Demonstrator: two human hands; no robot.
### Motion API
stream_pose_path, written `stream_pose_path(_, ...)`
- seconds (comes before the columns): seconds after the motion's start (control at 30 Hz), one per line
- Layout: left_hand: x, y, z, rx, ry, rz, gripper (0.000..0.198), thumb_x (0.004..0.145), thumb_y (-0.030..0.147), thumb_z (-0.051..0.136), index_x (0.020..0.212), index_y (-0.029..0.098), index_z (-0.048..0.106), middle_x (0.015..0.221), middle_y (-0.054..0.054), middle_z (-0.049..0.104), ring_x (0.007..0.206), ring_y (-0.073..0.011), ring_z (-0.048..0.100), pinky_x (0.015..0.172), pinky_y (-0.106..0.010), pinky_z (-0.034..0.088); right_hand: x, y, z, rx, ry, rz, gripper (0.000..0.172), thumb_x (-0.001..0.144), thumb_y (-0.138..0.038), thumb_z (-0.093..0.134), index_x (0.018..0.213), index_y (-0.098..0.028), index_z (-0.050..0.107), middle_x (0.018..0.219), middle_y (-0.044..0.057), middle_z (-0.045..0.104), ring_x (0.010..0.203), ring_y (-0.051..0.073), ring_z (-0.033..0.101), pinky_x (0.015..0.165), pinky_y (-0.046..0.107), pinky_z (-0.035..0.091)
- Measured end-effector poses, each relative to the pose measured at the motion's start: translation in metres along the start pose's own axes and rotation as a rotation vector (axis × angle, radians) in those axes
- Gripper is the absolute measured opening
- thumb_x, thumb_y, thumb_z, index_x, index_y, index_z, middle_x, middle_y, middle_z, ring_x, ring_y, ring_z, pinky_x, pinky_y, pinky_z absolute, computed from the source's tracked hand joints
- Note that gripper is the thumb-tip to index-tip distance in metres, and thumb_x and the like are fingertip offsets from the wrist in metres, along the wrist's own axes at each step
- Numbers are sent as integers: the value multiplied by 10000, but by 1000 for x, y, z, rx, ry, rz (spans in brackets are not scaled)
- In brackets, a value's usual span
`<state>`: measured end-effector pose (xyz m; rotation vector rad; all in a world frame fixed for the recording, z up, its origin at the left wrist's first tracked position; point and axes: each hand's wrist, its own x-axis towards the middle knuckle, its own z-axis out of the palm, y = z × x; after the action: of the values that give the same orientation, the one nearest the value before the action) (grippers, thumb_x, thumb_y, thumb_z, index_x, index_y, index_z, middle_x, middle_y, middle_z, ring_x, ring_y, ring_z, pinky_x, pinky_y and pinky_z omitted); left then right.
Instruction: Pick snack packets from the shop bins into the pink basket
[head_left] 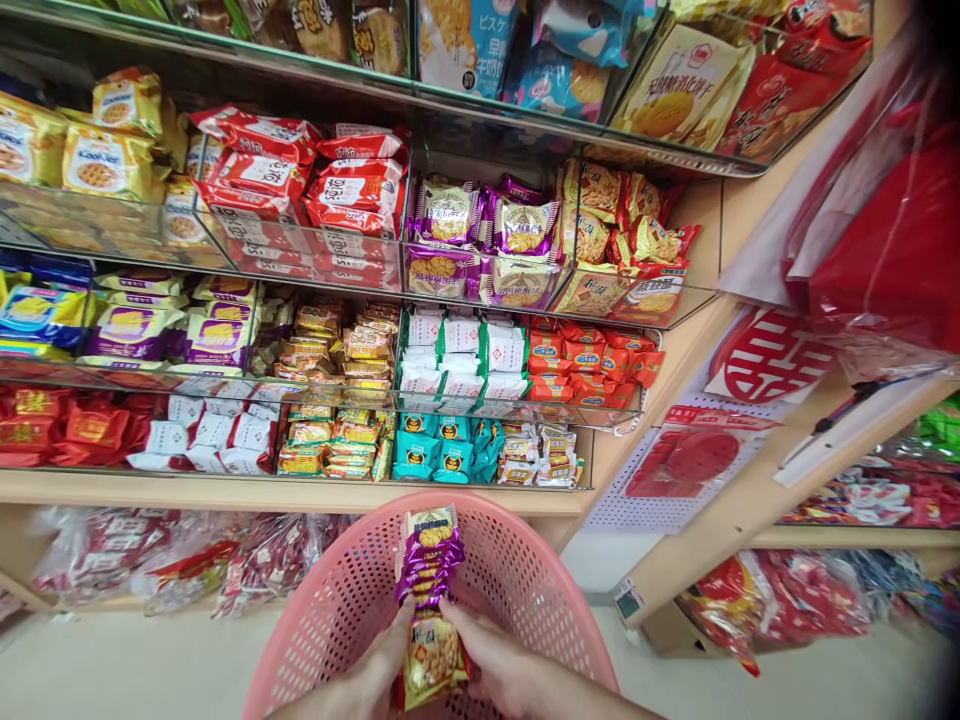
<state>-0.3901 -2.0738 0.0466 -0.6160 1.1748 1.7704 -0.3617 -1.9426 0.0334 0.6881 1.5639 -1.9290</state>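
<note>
A row of wrapped cookie packets (429, 560), purple at the far end and gold at the near end, sits between my two hands over a pink perforated basket (300, 640). On the left side my left hand (382, 655) presses its fingers against the packets. From the right my right hand (487, 645) closes on the same row, thumb near the purple wrappers. The nearest packet is gold with a cookie picture and dark characters. Both hands hide the lower sides of the row. What lies at the basket's bottom is mostly hidden.
Stepped shelves with clear dividers stand ahead, holding purple cookie packets (450, 215), gold packets (596, 200), red packets (259, 165) and teal packets (416, 455). Bagged goods (112, 550) lie beneath. Red decorations (772, 350) hang at right beside a wooden shelf side (660, 400).
</note>
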Motion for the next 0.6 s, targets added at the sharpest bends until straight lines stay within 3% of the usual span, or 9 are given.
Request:
stream_pose_path(0.13,-11,2,1,28,-113,73,538,797,599,507,989,119,654,886,-112,752,766,-210,706,779,-317,531,-9,-9,5,40,4,49,512,824,-664,403,901,-215,636,791,22,705,742,140,624,715,264,401)
stream_pose_path(0.37,-3,8,-5,68,-48,139,571,739,631,559,970,118,655,944,-120,744,782,-235,705,812,-355,530,-3,-17,13,118,-122,79,654,884,-649,202,804,-185,656,765,49,708,734,169,637,773,303,435)
stream_pose_path(0.6,14,7,-16,45,-54,126,579,719,630,583,998,127,649,994,-133,732,804,-253,704,840,-380,525,3,-18,15,86,-92,89,639,873,-651,239,803,-178,662,768,67,711,721,170,655,789,309,461)
